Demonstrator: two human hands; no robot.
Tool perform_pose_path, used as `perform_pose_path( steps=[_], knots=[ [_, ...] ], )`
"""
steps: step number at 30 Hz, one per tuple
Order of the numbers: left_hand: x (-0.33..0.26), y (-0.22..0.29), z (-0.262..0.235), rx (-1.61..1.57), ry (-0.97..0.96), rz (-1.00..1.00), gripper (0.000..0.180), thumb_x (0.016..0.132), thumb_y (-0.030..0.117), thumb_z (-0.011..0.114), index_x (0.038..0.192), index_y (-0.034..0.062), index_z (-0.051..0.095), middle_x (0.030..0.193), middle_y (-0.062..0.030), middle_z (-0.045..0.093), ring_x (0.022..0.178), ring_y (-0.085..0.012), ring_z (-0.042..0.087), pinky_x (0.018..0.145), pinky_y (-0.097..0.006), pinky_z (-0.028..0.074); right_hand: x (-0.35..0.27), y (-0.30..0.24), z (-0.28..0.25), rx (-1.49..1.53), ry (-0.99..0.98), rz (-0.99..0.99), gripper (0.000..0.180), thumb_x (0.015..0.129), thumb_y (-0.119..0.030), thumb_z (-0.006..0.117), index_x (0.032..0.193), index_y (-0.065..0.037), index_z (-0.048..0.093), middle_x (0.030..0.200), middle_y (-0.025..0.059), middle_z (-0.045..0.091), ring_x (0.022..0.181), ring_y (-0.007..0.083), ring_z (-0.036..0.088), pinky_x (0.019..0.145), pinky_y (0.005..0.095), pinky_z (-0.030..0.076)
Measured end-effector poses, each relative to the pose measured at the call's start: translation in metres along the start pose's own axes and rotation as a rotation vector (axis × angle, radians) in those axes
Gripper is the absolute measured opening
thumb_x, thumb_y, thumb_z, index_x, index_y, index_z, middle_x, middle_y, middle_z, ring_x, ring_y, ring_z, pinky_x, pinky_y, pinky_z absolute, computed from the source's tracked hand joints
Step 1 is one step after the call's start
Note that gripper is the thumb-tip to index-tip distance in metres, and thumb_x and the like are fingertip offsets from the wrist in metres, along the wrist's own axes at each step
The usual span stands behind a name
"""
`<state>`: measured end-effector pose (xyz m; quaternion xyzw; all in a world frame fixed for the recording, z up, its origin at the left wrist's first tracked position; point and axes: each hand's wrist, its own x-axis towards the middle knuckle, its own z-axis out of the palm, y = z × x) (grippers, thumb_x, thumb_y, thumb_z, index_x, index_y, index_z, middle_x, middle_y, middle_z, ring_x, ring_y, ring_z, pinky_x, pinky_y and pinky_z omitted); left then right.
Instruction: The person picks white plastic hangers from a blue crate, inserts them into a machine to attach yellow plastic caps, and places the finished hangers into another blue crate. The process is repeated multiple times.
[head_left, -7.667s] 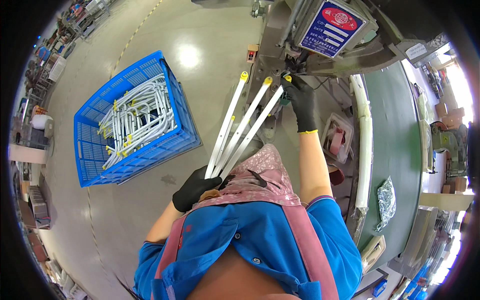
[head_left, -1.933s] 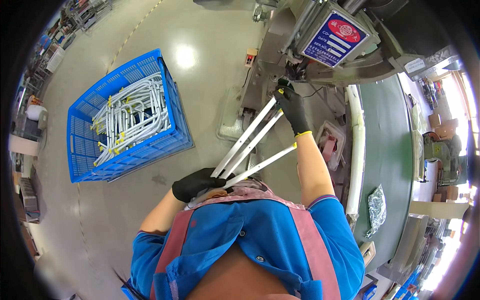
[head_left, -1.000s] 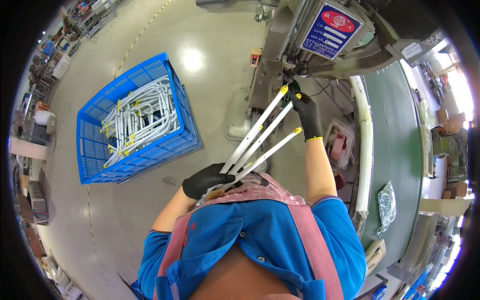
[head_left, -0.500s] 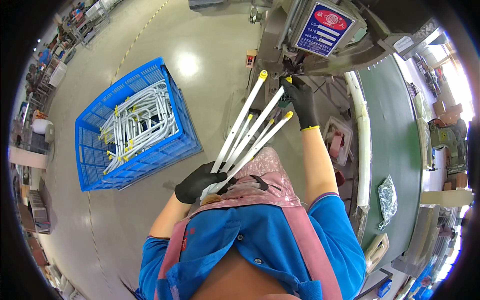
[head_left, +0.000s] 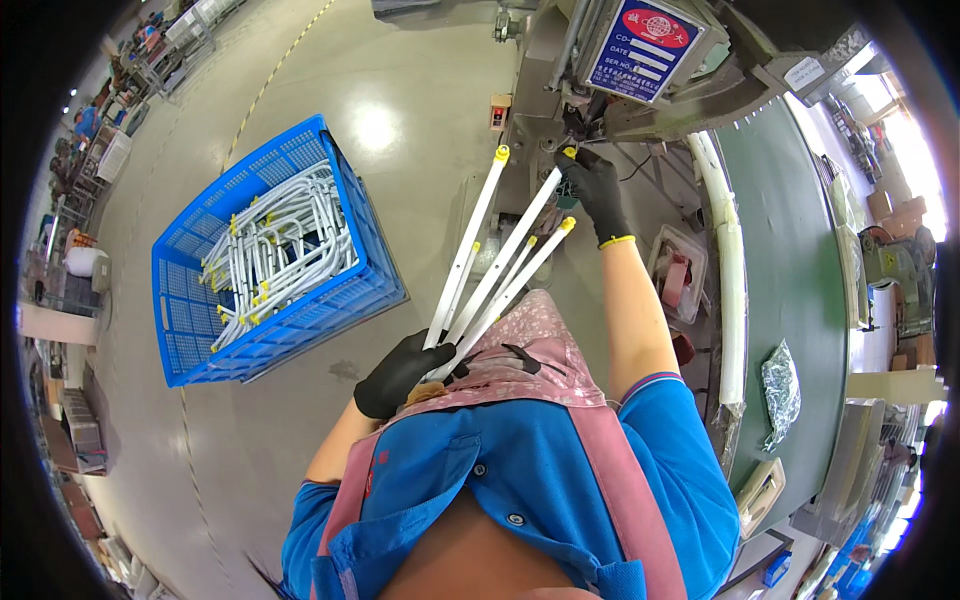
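Note:
In a black glove, my left hand (head_left: 402,376) is closed around the lower ends of several white metal tubes (head_left: 462,262) with yellow end caps, held in front of my apron. The tubes fan out upward and away from me. My right hand (head_left: 594,190), also gloved in black, is closed on the yellow-capped far end of one tube, just below the head of a grey machine (head_left: 640,60). The fingertips of that hand are partly hidden behind the glove.
To the left on the floor stands a blue plastic crate (head_left: 270,350) with many bent white tubes (head_left: 285,250) in it. A green-topped conveyor table (head_left: 785,270) runs along the right, with a clear plastic bag (head_left: 781,395) on it. A plastic bin (head_left: 680,275) sits beside the machine.
The tubes' capped far ends have shifted slightly left and a little toward me. My right hand stays on the same tube end, and the left keeps its grip.

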<state>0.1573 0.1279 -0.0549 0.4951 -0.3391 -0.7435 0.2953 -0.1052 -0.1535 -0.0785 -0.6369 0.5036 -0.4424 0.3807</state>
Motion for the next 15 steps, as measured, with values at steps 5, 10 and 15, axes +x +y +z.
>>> perform_pose_path(
  steps=[5, 10, 15],
  knots=[
    [-0.008, 0.001, 0.004, -0.030, -0.019, 0.004, 0.037, 0.092, 0.026, 0.055, 0.115, -0.0017, 0.055, 0.093, -0.0102, 0.064, 0.084, -0.0168, 0.062, 0.076, -0.029, 0.049, 0.001, 0.018, 0.004, -0.039, -0.034, -0.062, 0.033, 0.081, -0.029, 0.065, 0.097, 0.001, 0.066, 0.078, 0.0099, 0.066, 0.071, 0.0142, 0.058, 0.066, 0.0296, 0.046],
    [-0.002, -0.006, 0.001, 0.077, 0.015, 0.042, 0.035, 0.090, 0.025, 0.058, 0.112, -0.0021, 0.058, 0.094, -0.0128, 0.065, 0.084, -0.0190, 0.063, 0.077, -0.031, 0.049, -0.003, 0.036, 0.012, -0.065, 0.002, 0.031, 0.034, 0.082, -0.029, 0.064, 0.098, 0.000, 0.066, 0.074, 0.0127, 0.064, 0.070, 0.0168, 0.060, 0.066, 0.0304, 0.046],
    [0.002, -0.010, -0.013, 0.037, -0.049, -0.008, 0.038, 0.089, 0.026, 0.059, 0.114, -0.0019, 0.058, 0.096, -0.0148, 0.066, 0.085, -0.0205, 0.064, 0.079, -0.031, 0.049, -0.011, 0.044, -0.001, 0.105, -0.187, 0.004, 0.037, 0.085, -0.033, 0.064, 0.111, -0.007, 0.065, 0.095, 0.0088, 0.068, 0.084, 0.0178, 0.061, 0.081, 0.0295, 0.046]
  ],
)
